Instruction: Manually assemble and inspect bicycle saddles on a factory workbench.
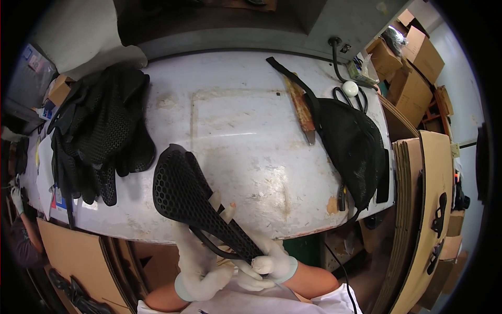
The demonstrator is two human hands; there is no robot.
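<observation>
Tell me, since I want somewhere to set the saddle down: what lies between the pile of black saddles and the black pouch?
Head view: only bare, scuffed white tabletop between the pile of saddles and the black pouch.

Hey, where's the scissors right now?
In the head view, the scissors lie at the far right of the white table, beside a white ball and just behind the black mesh bag.

A: The saddle is black with a honeycomb mesh; both gloves, left hand and right hand, are white.

B: The heap of saddles is black too, on a scuffed white table beside brown cardboard sheets.
</observation>
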